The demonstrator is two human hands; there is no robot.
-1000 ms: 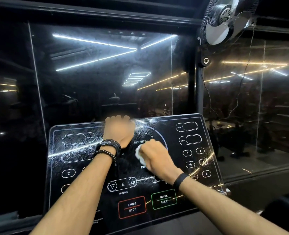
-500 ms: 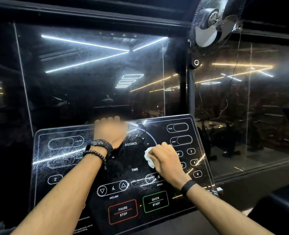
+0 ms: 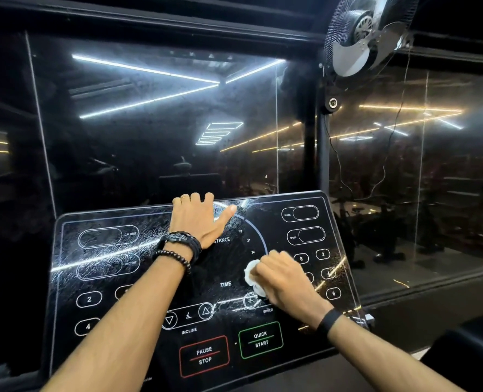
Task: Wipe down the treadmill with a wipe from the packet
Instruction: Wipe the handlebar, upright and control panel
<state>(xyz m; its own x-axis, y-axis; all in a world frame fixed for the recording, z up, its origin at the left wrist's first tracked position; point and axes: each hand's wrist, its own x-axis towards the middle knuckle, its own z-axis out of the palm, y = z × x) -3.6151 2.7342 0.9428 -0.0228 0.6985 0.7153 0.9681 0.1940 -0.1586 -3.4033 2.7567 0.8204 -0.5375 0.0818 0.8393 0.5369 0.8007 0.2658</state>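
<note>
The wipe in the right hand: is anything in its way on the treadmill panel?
Partly. The wipe, bunched in the right hand, presses on the console by TIME. The left hand rests on the panel's top centre, covering that patch. Nothing else lies on the panel.

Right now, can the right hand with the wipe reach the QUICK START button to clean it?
Probably yes. The right hand grips the wipe on the console just above the QUICK START button, and nothing lies between them. The left hand rests at the top edge, out of the way.
</note>
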